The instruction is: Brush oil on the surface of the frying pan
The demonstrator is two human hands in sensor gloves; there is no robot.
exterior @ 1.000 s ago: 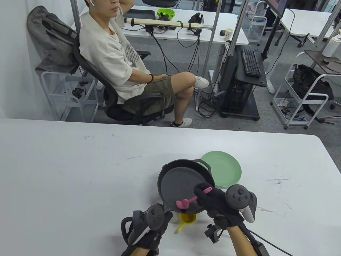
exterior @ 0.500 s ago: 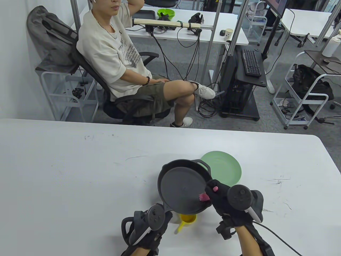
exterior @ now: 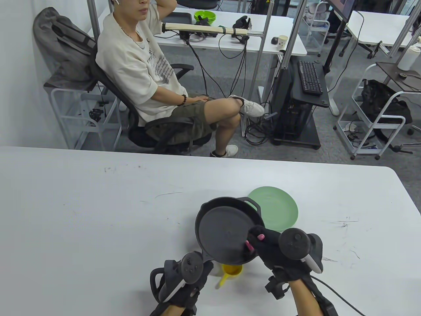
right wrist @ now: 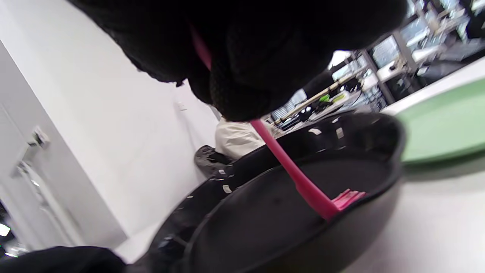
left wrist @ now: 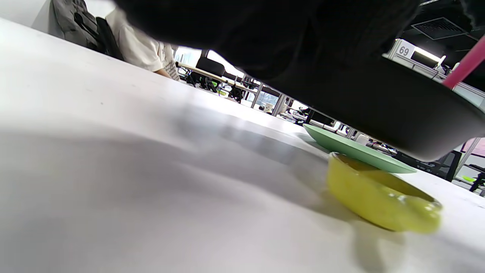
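The black frying pan (exterior: 223,228) is held off the table, above the yellow cup (exterior: 231,269). My left hand (exterior: 184,279) grips the pan's handle at its near edge; the fingers are hidden under the tracker. My right hand (exterior: 268,245) grips the pink brush (exterior: 249,246) over the pan's right side. In the right wrist view the brush handle (right wrist: 291,167) slants down and its bristles (right wrist: 346,197) touch the pan floor (right wrist: 265,220) near the rim. The left wrist view shows the pan's underside (left wrist: 360,102) above the cup (left wrist: 379,197).
A green plate (exterior: 279,207) lies on the white table (exterior: 98,214) just beyond the pan on the right; it also shows in the left wrist view (left wrist: 352,146) and the right wrist view (right wrist: 443,125). A person sits on a chair (exterior: 151,82) beyond the table's far edge.
My right hand has swept the brush from the pan's near middle to its right rim and turned it steeper, so the bristles are now mostly hidden under the hand. The pan has hardly moved.
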